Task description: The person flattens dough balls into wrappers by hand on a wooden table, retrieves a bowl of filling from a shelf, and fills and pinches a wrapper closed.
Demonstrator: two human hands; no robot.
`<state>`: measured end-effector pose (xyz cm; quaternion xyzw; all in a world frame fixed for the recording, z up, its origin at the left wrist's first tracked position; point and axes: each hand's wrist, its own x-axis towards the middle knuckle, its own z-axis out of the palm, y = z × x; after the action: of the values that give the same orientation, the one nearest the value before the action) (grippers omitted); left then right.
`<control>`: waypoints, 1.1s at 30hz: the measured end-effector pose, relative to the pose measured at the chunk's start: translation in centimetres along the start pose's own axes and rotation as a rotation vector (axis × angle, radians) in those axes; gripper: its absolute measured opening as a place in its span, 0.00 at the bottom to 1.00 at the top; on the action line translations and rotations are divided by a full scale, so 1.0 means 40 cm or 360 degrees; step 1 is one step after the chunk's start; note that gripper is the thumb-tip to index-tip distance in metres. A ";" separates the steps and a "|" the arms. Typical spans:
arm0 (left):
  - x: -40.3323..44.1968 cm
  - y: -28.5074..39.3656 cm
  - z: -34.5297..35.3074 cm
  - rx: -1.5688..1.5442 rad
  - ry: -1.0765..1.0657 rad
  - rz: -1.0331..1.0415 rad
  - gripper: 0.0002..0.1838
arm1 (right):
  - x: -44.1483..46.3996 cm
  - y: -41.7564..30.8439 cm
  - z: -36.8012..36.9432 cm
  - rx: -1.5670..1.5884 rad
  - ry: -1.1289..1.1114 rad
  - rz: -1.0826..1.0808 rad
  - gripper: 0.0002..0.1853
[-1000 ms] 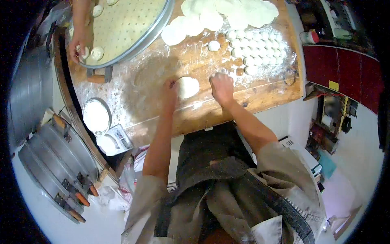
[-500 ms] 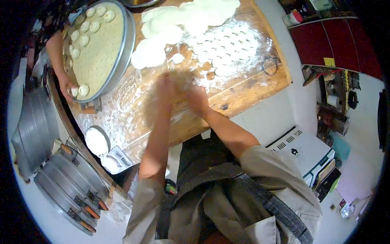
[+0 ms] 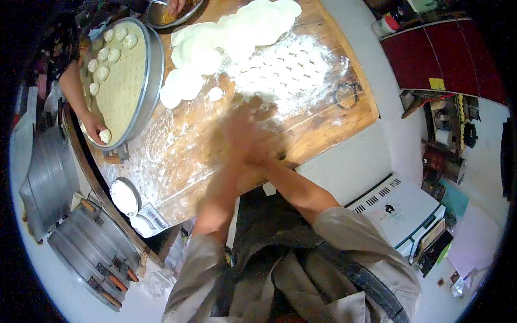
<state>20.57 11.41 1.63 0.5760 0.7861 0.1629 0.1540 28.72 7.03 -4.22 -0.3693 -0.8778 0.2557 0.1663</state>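
My left hand [image 3: 238,129] and my right hand [image 3: 259,153] are close together over the floured wooden table [image 3: 177,156]. Both are smeared by motion, so their fingers cannot be made out, nor whether anything is between them. Just beyond them lies one small round dough piece [image 3: 215,94]. Flat round dough wrappers [image 3: 188,83] overlap in a long pile at the far side. To their right, many small dough pieces [image 3: 283,70] sit in loose flour.
At the left, a co-worker's hand [image 3: 96,128] touches a bun [image 3: 105,135] in a round steamer [image 3: 156,70] holding several buns. Another hand [image 3: 175,6] is at a filling bowl [image 3: 167,24]. A flour bowl [image 3: 125,197] and a scale [image 3: 152,219] stand near left; stacked steamers [image 3: 89,253] sit below.
My hands have come closer together, their forearms converging. The view has shifted slightly. A hand now shows at the filling bowl, and the co-worker's hand at the steamer has moved a little.
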 end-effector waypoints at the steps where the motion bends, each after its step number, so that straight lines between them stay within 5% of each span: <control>1: -0.007 -0.057 -0.032 -0.0122 -0.0033 -0.0135 0.18 | 0.001 0.004 -0.007 -0.0093 -0.0026 -0.0083 0.15; 2: -0.011 -0.081 -0.131 -0.0283 -0.0155 -0.0385 0.18 | 0.002 0.005 -0.011 -0.0194 -0.0033 -0.0167 0.16; 4: -0.062 -0.267 -0.128 0.0029 0.0034 -0.0237 0.19 | 0.011 -0.003 -0.036 -0.0283 -0.0110 -0.0243 0.16; 7: -0.108 -0.300 -0.218 0.0244 0.0033 -0.0280 0.17 | 0.020 -0.014 -0.064 -0.0263 -0.0230 -0.0236 0.16; 10: -0.106 -0.340 -0.221 0.0204 -0.0031 -0.0216 0.23 | 0.018 -0.008 -0.059 -0.0426 -0.0120 -0.0336 0.15; 12: -0.085 -0.365 -0.186 0.0260 0.0266 0.0039 0.32 | 0.014 0.016 -0.044 -0.0502 -0.0078 -0.0416 0.15; 15: -0.081 -0.367 -0.132 0.0181 0.0219 0.0046 0.39 | -0.011 -0.002 -0.014 -0.0230 -0.0145 -0.0318 0.13; 18: -0.063 -0.346 -0.158 0.0312 0.0269 0.0065 0.39 | 0.055 -0.043 -0.087 -0.0138 0.0010 -0.0347 0.11; 21: -0.047 -0.335 -0.170 0.0240 0.0222 -0.0037 0.37 | 0.043 -0.019 -0.064 -0.0213 -0.0265 -0.0097 0.06; 25: -0.031 -0.453 -0.114 0.0523 0.0336 0.0114 0.32 | 0.058 -0.049 -0.124 -0.0095 -0.0122 -0.0317 0.08; 26: -0.037 -0.527 -0.099 -0.0648 0.0323 -0.0126 0.28 | 0.064 -0.045 -0.133 -0.0098 -0.0114 -0.0322 0.08; 28: -0.087 -0.564 -0.112 -0.1815 0.0263 -0.0402 0.23 | 0.045 -0.032 -0.140 -0.0170 -0.0279 -0.0302 0.09; 30: -0.121 -0.526 -0.150 -0.0667 -0.0068 -0.0682 0.16 | 0.043 -0.030 -0.165 -0.0128 -0.0209 -0.0419 0.09; 31: -0.158 -0.515 -0.100 -0.0621 0.0235 -0.0415 0.14 | 0.046 -0.028 -0.170 -0.0175 -0.0226 -0.0381 0.09; 33: -0.166 -0.410 -0.112 -0.0590 0.0054 -0.0313 0.14 | 0.048 -0.024 -0.163 -0.0246 -0.0172 -0.0338 0.09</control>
<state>6.53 0.05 -1.10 0.4554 0.7977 0.2985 0.2592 30.01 10.00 1.84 -0.2716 -0.9367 0.1880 0.1159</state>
